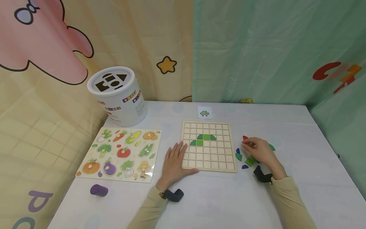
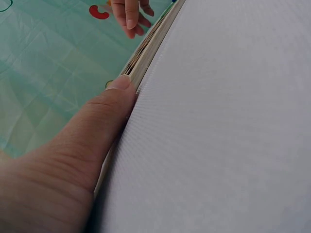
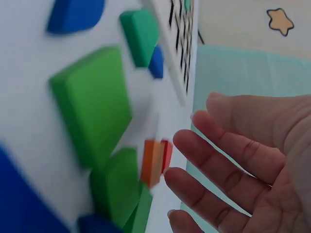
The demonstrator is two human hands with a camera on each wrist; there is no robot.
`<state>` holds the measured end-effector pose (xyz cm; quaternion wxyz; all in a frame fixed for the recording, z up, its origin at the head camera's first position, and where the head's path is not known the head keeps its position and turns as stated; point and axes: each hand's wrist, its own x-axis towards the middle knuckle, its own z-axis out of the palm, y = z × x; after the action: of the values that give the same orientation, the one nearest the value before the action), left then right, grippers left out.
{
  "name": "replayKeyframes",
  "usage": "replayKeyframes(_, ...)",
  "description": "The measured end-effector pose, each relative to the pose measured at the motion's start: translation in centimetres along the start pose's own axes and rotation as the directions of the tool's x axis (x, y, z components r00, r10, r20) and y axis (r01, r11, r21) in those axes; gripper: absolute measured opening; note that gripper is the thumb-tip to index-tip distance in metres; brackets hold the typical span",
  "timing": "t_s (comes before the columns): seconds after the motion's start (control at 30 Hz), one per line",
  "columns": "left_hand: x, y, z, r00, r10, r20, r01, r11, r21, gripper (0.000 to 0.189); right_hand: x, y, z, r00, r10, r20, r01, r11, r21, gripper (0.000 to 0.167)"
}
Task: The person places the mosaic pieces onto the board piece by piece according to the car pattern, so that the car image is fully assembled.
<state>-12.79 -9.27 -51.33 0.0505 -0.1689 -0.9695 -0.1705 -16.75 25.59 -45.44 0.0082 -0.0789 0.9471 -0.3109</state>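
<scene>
A wooden grid board lies mid-table with a few green pieces set in it as an arch. My left hand lies flat on the table at the board's lower left corner. In the left wrist view its thumb presses against the board's edge. My right hand hovers open over loose pieces right of the board: a red piece, a green square and blue pieces. In the right wrist view the relaxed fingers hold nothing, next to an orange-red piece and the green square.
A vegetable peg puzzle lies left of the board, with a white shape-sorter bucket behind it. A purple cylinder sits near the front left edge. A small pattern card lies behind the board. Printed curtains hang at the back.
</scene>
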Motion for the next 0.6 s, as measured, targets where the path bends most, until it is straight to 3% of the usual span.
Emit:
replayKeyframes(0.27,0.0,0.0,-0.1,1.000,0.001,-0.002,-0.001,1.000,0.000,0.111,-0.6,1.4,-0.6,1.000,-0.003,-0.006,0.003,1.000,-0.006,0.023)
replayKeyframes(0.6,0.0,0.0,0.0,1.000,0.006,-0.004,-0.006,1.000,0.007,0.111,-0.6,2.0,-0.1,0.999,0.048,0.002,-0.048,0.998,-0.038,0.027)
